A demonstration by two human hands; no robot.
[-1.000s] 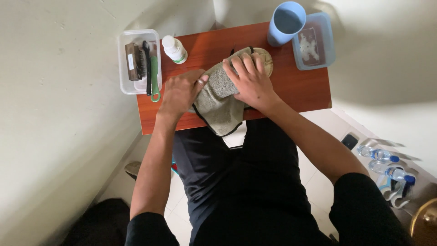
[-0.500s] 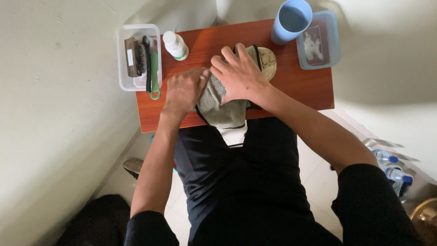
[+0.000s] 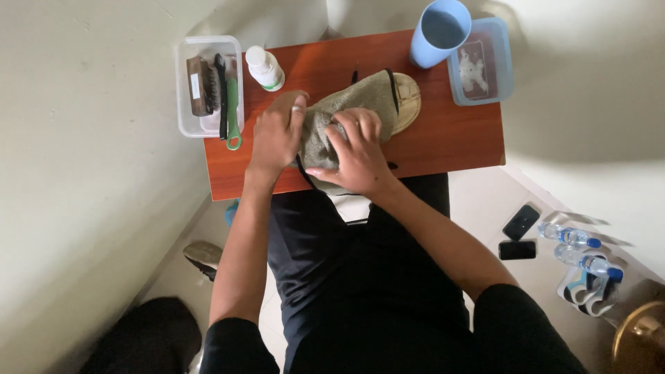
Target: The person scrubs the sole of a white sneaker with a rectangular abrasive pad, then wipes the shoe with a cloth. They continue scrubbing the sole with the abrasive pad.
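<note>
Fingers of the right hand are pressed into a grey-green cloth that's wrapped over a shoe mid-table, while it's gripped at the edge by the left hand.

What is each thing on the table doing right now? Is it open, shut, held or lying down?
Shoe: on its side, wrapped in cloth.
Grey cloth: pressed on the shoe by both hands.
Left hand: gripping the cloth.
Right hand: pressing the cloth.
Blue cup: upright, open.
White bottle: capped.
Clear tray: lidless, holding brushes.
</note>
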